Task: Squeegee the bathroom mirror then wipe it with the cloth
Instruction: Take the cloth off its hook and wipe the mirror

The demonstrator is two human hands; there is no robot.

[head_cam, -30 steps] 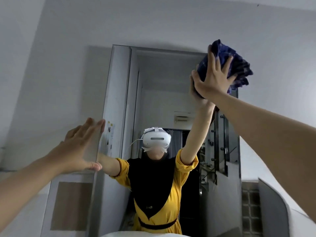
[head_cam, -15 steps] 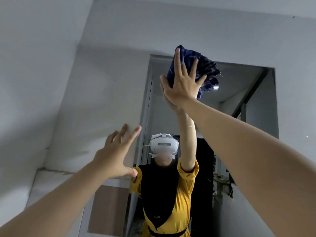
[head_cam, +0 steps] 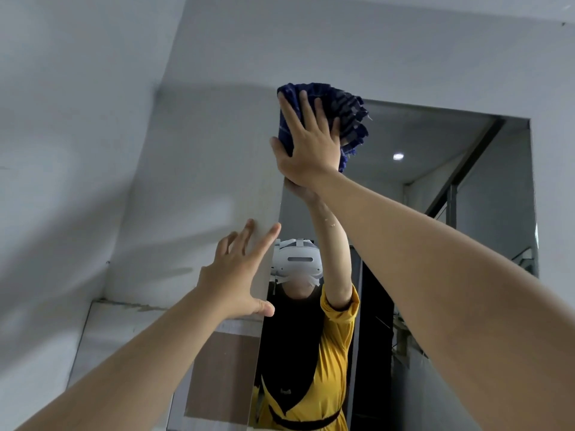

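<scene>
The bathroom mirror [head_cam: 435, 169] is set into the grey wall ahead and reflects a person in a yellow top with a white headset. My right hand [head_cam: 306, 144] presses a bunched dark blue checked cloth [head_cam: 348, 116] flat against the mirror's top left corner. My left hand [head_cam: 239, 275] has its fingers spread and rests against the mirror's left edge, level with the reflected headset. No squeegee is in view.
A grey wall [head_cam: 211, 169] surrounds the mirror and a side wall [head_cam: 62, 119] closes in on the left. A pale panel with a brown rectangle [head_cam: 224, 368] sits below my left hand. The reflection shows a ceiling light [head_cam: 398, 156] and a dark doorway.
My right hand has swept the cloth leftward along the top of the mirror to its upper left corner. My left hand stays on the left edge; my view has turned left.
</scene>
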